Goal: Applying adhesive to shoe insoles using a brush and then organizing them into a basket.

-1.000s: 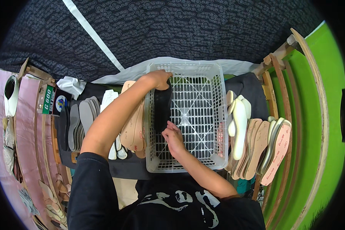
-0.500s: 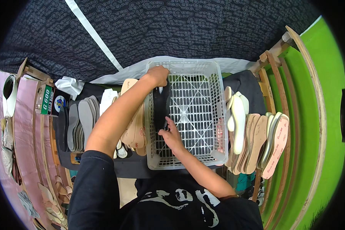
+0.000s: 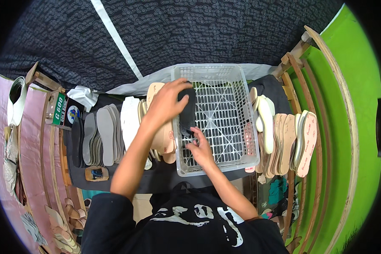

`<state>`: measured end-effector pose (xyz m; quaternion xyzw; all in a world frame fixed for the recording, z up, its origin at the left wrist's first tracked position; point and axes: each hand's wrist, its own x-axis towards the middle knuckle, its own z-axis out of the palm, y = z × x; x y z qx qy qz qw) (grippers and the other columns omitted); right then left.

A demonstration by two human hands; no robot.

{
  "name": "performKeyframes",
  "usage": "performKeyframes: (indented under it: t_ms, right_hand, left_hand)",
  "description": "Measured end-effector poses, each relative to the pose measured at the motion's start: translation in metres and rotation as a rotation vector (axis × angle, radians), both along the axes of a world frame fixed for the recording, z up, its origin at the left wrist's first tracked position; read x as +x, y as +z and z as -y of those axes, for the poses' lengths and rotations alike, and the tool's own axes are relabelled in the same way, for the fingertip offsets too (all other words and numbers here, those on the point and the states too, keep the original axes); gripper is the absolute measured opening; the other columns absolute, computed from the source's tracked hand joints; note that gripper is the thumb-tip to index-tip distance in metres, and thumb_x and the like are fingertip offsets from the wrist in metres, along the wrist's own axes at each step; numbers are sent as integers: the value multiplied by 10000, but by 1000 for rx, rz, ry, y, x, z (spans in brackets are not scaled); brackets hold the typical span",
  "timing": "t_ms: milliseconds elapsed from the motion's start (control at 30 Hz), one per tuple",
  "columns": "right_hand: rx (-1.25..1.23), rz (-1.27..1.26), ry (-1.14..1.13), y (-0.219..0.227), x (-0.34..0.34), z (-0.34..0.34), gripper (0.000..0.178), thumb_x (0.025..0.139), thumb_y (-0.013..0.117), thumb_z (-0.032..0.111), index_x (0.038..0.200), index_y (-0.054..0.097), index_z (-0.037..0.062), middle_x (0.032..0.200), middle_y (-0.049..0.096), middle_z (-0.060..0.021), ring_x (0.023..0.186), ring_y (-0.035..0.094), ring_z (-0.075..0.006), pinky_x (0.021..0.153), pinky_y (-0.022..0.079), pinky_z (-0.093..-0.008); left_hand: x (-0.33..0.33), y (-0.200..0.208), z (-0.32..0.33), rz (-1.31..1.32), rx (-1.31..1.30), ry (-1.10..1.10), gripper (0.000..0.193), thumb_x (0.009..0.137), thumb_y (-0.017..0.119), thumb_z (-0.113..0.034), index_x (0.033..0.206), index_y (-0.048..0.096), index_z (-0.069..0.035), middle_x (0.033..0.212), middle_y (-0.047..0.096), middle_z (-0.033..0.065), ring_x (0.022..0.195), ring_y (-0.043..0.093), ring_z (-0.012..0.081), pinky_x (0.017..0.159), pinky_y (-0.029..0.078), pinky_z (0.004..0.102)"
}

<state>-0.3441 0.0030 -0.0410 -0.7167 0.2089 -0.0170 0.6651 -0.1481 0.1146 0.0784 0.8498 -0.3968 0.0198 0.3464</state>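
– Checking hands. Where is the left hand (image 3: 167, 103)?
– Far left of the crate (image 3: 224, 168), at its left wall. Thumb and fingers spread wide over the far part of the black insole (image 3: 188, 111).
– Right hand (image 3: 203, 153)?
– Near end of the same insole, inside the crate. Index reaches the end, thumb slightly apart from it, rest curled. Can't tell if it pinches.
– Insole position?
– In the crate, along the left wall, long axis running near to far. Rest of the crate floor shows open grid.
– Crate itself?
– Clear plastic, slotted, on the dark table (image 3: 156, 182), just in front of the person's shirt (image 3: 194, 224).
– Left of crate?
– Going outward: beige insoles (image 3: 164, 142), white insoles (image 3: 129, 116), gray insoles (image 3: 108, 135), dark insoles (image 3: 77, 142). Small tray (image 3: 96, 173) near side, below the grays. Tin (image 3: 60, 108) at far left.
– Right of crate?
– Cream insoles (image 3: 265, 127) closest, then tan insoles (image 3: 287, 144), then a pink insole (image 3: 307, 146) outermost. Wooden rack (image 3: 352, 110) past those, green wall (image 3: 370, 84) behind it.
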Motion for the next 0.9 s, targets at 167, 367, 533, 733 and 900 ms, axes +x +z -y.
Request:
performKeyframes:
  t_ms: [167, 367, 533, 733, 900]
  right_hand:
    - [-112, 242, 28, 43, -27, -50, 520, 897, 694, 2, 1415, 648, 16, 1628, 528, -193, 1489, 555, -363, 1181, 523, -469]
    - [-391, 472, 84, 59, -67, -130, 267, 892, 692, -69, 1149, 747, -19, 1281, 740, -189, 1200, 734, -348, 1027, 576, -407]
    - [-478, 291, 185, -7, -100, -180, 350, 874, 733, 4, 1224, 718, -14, 1329, 708, -223, 1252, 677, -443, 1080, 540, -464]
    - [-688, 138, 299, -60, -132, -220, 594, 840, 739, 18, 1419, 615, -28, 1532, 554, -276, 1448, 506, -490, 1227, 431, -527]
    - [-748, 168, 364, -60, -141, -232, 604, 833, 755, 27, 1420, 618, -25, 1536, 553, -281, 1461, 496, -491, 1240, 421, -525]
  left_hand:
    - [-127, -26, -98, 21, -467, 247, 244, 902, 735, 30, 1131, 795, -28, 1295, 719, 186, 1193, 725, 371, 1009, 579, 433]
    - [-225, -90, -202, -230, -489, 171, 207, 899, 741, 71, 1085, 789, -6, 1113, 742, 144, 986, 756, 285, 882, 610, 387]
    - [-247, -137, -265, -358, -153, 113, 408, 926, 770, -74, 1330, 722, -40, 1349, 666, 157, 1277, 650, 382, 1100, 532, 446]
    - [-270, -183, -312, -250, 223, 79, 713, 997, 752, -300, 1632, 503, -94, 1729, 391, 207, 1624, 326, 423, 1326, 261, 577]
    - [-286, -186, -322, -223, 251, 117, 737, 1001, 750, -322, 1655, 483, -113, 1749, 375, 198, 1652, 289, 401, 1340, 209, 614]
